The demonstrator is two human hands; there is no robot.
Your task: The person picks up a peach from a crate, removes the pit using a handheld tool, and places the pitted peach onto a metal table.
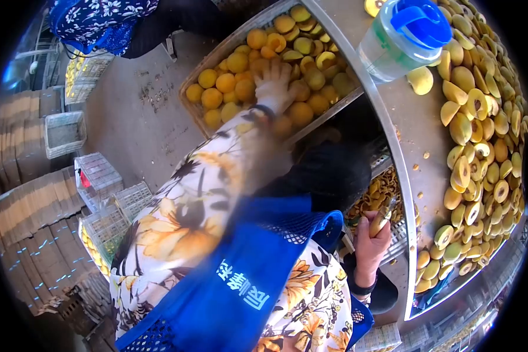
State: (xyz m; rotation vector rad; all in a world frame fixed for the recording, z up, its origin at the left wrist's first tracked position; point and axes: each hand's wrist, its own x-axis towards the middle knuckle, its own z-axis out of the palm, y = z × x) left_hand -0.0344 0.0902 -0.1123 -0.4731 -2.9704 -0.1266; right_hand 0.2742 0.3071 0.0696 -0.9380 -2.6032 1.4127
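1. Fruit (241, 61), whole and yellow to orange, fills a shallow crate (192, 117) beside the metal-edged surface (423, 120); greener, cut-looking pieces lie toward the crate's far right side.
2. The left hand (274, 87), as I watch from my remote post, reaches palm down into the crate, fingers extended over the fruit; I cannot tell whether they close on a piece.
3. The right hand (372, 243), nearer the body, is clenched around a small tool (382, 219) with a pale handle, its metal end pointing up, just beside the surface's rim.
4. Scraps (381, 196), brown and orange, lie in a container below the rim, near the right hand.
5. Halved fruit (478, 161) is heaped along the far side of the surface, some pieces cut side up with dark centers.
6. A clear jug (385, 56) with a blue lid (423, 24) stands near the surface's edge, a single yellow piece just beside it.
7. The wearer I follow has a floral sleeve (188, 220) on the left arm and a blue apron (249, 270) with white characters.
8. Another person (108, 20) in dark blue floral cloth appears at upper left; pale crates (66, 134) and brown stacks (32, 214) line the floor (129, 111) on that side.
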